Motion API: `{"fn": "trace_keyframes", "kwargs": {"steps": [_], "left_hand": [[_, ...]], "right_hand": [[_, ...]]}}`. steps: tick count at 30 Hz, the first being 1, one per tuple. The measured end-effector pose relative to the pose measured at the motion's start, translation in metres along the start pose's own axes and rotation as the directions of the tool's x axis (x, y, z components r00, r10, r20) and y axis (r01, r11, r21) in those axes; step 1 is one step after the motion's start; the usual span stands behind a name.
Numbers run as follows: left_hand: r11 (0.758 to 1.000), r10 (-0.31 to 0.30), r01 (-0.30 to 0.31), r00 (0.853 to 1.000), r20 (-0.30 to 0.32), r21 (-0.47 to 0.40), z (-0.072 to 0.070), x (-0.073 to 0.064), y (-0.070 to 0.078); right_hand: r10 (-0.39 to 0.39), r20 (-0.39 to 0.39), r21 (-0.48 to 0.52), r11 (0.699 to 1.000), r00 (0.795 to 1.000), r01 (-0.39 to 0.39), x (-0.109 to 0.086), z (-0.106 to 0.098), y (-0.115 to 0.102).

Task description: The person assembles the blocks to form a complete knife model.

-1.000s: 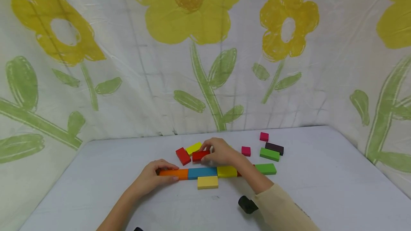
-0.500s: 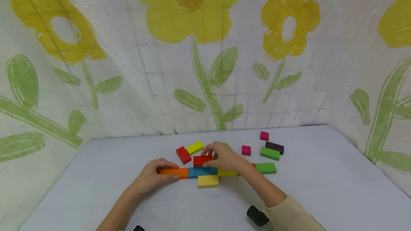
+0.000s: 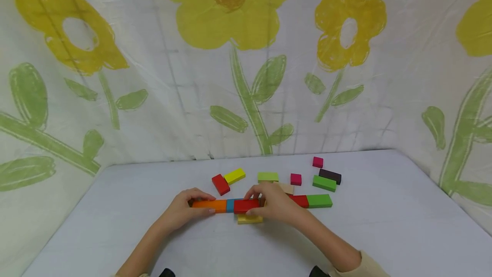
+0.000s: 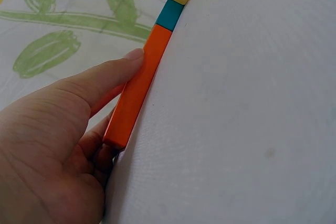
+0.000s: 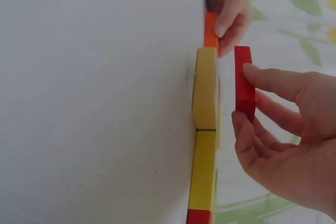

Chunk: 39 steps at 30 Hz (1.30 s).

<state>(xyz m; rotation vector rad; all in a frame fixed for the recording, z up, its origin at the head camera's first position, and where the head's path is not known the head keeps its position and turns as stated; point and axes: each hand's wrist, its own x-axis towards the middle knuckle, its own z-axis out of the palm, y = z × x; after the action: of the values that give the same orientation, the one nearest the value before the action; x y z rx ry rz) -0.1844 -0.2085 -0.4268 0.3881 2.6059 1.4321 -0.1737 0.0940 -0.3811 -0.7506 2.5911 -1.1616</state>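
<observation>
A row of wooden blocks lies on the table. My left hand grips its left end, an orange block, with thumb and fingers on opposite sides. My right hand pinches a red block, held above the blue block of the row. In the right wrist view the held red block is apart from the row. A pale yellow block sits against the row's near side. The row's yellow block shows in the right wrist view; further right come a red block and a green block.
Behind the row lie a loose red block, a yellow block, a light green block and a beige block. Pink cubes, a dark block and another green block lie at back right. A flowered cloth hangs behind.
My right hand has lifted the red block from behind the row and brought it nearer, over the blue block. My left hand keeps its grip on the orange block.
</observation>
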Motion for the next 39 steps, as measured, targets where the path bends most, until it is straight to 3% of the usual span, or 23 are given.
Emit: {"fn": "trace_keyframes", "kwargs": {"steps": [10, 20, 23, 32, 39], "left_hand": [[1.000, -0.005, 0.005, 1.000, 0.006, 0.018, -0.001, 0.000, 0.001], [1.000, -0.018, 0.018, 1.000, 0.004, 0.017, 0.000, 0.000, 0.001], [1.000, -0.021, 0.021, 1.000, 0.001, 0.020, 0.000, 0.000, 0.002], [0.999, -0.036, 0.036, 0.999, -0.009, 0.025, 0.001, 0.000, 0.002], [0.999, -0.044, 0.044, 0.999, -0.014, 0.021, 0.001, 0.000, 0.003]], "right_hand": [[-0.050, 0.025, 0.005, 0.999, 0.998, 0.050, -0.015, 0.008, 0.007], [0.002, 0.068, 0.062, 0.998, 0.998, -0.007, -0.003, 0.029, 0.052], [0.016, 0.078, 0.063, 0.998, 0.997, -0.021, -0.004, 0.029, 0.051], [0.021, 0.080, 0.043, 0.999, 0.997, -0.024, -0.025, 0.013, 0.003], [0.031, 0.086, 0.046, 0.998, 0.996, -0.036, -0.025, 0.013, 0.001]]}}
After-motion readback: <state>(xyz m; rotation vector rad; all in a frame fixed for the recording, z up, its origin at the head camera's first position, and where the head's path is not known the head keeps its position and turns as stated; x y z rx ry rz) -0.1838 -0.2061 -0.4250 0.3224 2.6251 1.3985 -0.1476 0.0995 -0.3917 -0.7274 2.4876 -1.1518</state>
